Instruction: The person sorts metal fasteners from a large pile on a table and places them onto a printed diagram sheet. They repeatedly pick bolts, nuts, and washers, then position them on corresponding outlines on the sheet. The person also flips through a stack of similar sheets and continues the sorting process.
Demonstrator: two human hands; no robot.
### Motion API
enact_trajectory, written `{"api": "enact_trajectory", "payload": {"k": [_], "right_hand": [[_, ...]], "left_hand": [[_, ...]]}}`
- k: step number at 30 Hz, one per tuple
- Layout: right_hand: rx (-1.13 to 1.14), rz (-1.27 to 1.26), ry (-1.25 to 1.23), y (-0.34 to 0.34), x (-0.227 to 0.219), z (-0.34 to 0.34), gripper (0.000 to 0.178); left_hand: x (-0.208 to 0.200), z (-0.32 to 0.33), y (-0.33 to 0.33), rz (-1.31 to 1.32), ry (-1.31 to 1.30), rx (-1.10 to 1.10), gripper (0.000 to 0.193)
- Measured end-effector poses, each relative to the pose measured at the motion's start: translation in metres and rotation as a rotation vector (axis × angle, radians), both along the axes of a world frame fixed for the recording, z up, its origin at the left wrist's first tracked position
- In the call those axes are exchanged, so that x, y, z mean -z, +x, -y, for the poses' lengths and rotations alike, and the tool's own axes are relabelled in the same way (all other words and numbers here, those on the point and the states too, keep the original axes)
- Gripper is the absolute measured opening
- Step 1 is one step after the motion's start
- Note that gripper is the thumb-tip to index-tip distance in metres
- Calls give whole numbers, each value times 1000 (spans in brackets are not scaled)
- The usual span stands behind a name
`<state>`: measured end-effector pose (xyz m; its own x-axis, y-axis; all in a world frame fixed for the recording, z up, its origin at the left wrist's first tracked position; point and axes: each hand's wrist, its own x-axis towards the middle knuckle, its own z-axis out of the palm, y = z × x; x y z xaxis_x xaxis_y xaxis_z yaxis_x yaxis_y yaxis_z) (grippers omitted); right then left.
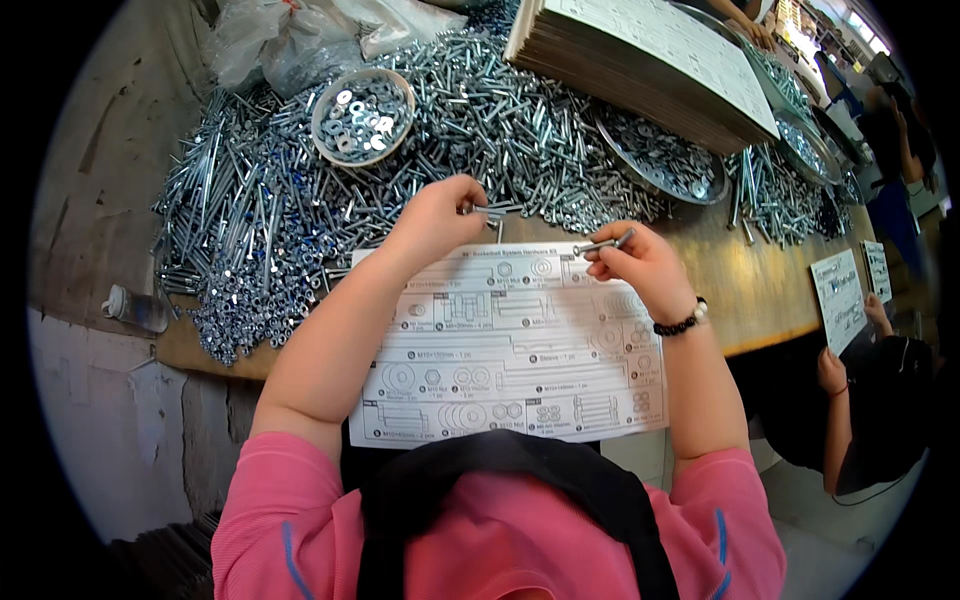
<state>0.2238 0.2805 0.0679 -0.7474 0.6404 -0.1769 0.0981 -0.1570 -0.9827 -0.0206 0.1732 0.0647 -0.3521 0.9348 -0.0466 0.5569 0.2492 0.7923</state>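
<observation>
My left hand (440, 222) is closed at the front edge of a big heap of loose bolts (490, 110). Silvery bolts (490, 211) stick out from its fingertips; how many it grips I cannot tell. To its right, my right hand (640, 262) pinches a single bolt (606, 243) between thumb and fingers, the shank lying nearly level. Below both hands lies a white printed card (480, 352) with outline drawings of bolts, washers and nuts. It reaches past the table's front edge toward me.
A round tub of washers (362, 118) sits in the heap, with nuts (235, 320) piled at the left. A tall stack of cards (640, 70) and a metal bowl of parts (665, 160) stand at the back right. Another person's hand (832, 370) holds a card at far right.
</observation>
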Motion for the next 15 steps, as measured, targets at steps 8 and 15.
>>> {"api": "enact_trajectory", "payload": {"k": [8,15], "right_hand": [[-119,299,191,79,9,59,12],[-37,329,666,107,8,89,13]], "left_hand": [[8,75,103,-6,-151,402,15],[42,69,169,-154,198,493,14]]}}
